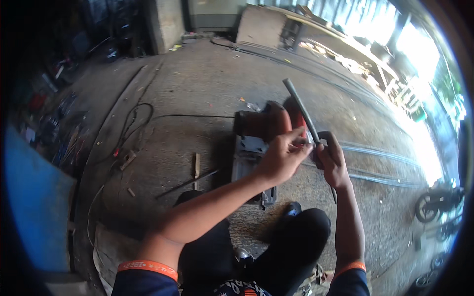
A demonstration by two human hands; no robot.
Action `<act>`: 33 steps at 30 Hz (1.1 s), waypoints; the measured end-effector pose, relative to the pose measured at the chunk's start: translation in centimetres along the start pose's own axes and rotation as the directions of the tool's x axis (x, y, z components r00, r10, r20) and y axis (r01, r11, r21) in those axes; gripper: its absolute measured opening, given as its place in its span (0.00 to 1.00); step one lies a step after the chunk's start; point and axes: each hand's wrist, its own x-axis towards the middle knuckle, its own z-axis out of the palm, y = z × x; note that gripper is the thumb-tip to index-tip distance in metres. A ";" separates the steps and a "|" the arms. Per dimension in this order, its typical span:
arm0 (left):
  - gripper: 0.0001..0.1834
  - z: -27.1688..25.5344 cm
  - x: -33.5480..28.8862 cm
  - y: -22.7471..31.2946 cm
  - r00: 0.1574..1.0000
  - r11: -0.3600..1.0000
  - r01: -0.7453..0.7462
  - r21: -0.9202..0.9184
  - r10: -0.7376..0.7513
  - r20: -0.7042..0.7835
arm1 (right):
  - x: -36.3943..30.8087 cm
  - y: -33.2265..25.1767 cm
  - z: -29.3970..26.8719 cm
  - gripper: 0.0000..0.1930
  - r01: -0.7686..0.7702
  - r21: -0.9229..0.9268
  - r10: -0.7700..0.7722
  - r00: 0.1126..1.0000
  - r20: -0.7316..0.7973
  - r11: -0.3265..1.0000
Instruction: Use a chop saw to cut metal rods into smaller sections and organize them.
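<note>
A long grey metal rod (302,109) stands tilted in front of me, its upper end leaning to the left. My right hand (332,160) is closed around it, and its lower end shows below that hand. Beside the rod, my left hand (282,157) has its thumb and fingers drawn together close to my right thumb. What those fingers hold, if anything, I cannot make out. Just behind my left hand sits a red power machine that looks like a cut-off saw (256,124), on a grey metal base (245,167) partly hidden by my forearm.
Left of the saw, a dark bar (187,183) and a short wooden strip (197,170) lie on the floor. A black cable (192,116) runs left from it. Long metal bars (380,150) stretch to the right. A long bench (340,37) stands far back; a blue panel (37,197) rises at left.
</note>
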 end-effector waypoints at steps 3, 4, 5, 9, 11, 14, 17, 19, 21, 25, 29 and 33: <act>0.12 -1.8 -1.0 0.9 0.981 0.987 -0.158 -0.002 0.156 -0.116 | 2.5 -1.9 4.8 0.10 0.081 -0.018 -0.079 0.992 0.094 0.997; 0.12 -2.8 -1.2 1.2 0.972 0.981 -0.189 0.030 0.191 -0.136 | 3.2 -2.2 6.1 0.09 0.149 -0.109 -0.140 0.986 0.090 0.983; 0.12 -3.8 -1.4 1.5 0.983 0.987 -0.100 -0.122 0.079 -0.168 | 3.8 -2.4 6.9 0.11 0.119 -0.086 -0.109 0.988 0.109 0.989; 0.12 -6.7 -1.9 1.8 0.947 0.912 0.111 -0.394 -0.217 -0.237 | 4.8 -1.6 10.2 0.10 0.192 -0.120 -0.195 0.981 -0.018 0.974; 0.12 -7.6 -1.8 1.5 0.913 0.904 0.147 -0.401 -0.280 -0.298 | 4.1 -1.2 10.9 0.10 0.293 -0.317 -0.330 0.941 -0.070 0.902; 0.12 -9.2 -1.3 1.0 0.887 0.914 0.140 -0.380 -0.286 -0.361 | 2.4 -0.9 11.9 0.14 0.479 -0.721 -0.703 0.711 -0.016 0.501; 0.15 -11.2 -0.4 1.2 0.852 0.917 0.068 -0.392 -0.258 -0.455 | 0.8 -0.5 13.3 0.11 0.605 -0.518 -0.685 0.727 0.048 0.605; 0.17 -12.4 -0.1 1.7 0.816 0.900 0.054 -0.432 -0.289 -0.500 | 0.5 -0.2 14.6 0.09 0.486 -0.241 -0.492 0.870 0.037 0.840; 0.17 -13.5 0.2 2.4 0.793 0.903 0.014 -0.429 -0.271 -0.545 | 1.0 0.4 15.2 0.10 0.187 -0.022 -0.188 0.982 -0.018 0.982; 0.16 -14.8 0.2 2.9 0.769 0.896 -0.039 -0.443 -0.256 -0.585 | 2.7 1.0 14.9 0.20 -0.234 0.686 0.309 0.951 0.014 0.689; 0.14 -15.4 0.3 2.5 0.725 0.872 -0.039 -0.488 -0.311 -0.615 | 3.0 0.5 13.4 0.24 -0.160 0.893 0.413 0.910 -0.031 0.420; 0.13 -15.9 0.4 1.9 0.711 0.838 -0.032 -0.545 -0.364 -0.602 | 3.4 0.2 12.4 0.21 -0.148 0.892 0.403 0.914 -0.042 0.428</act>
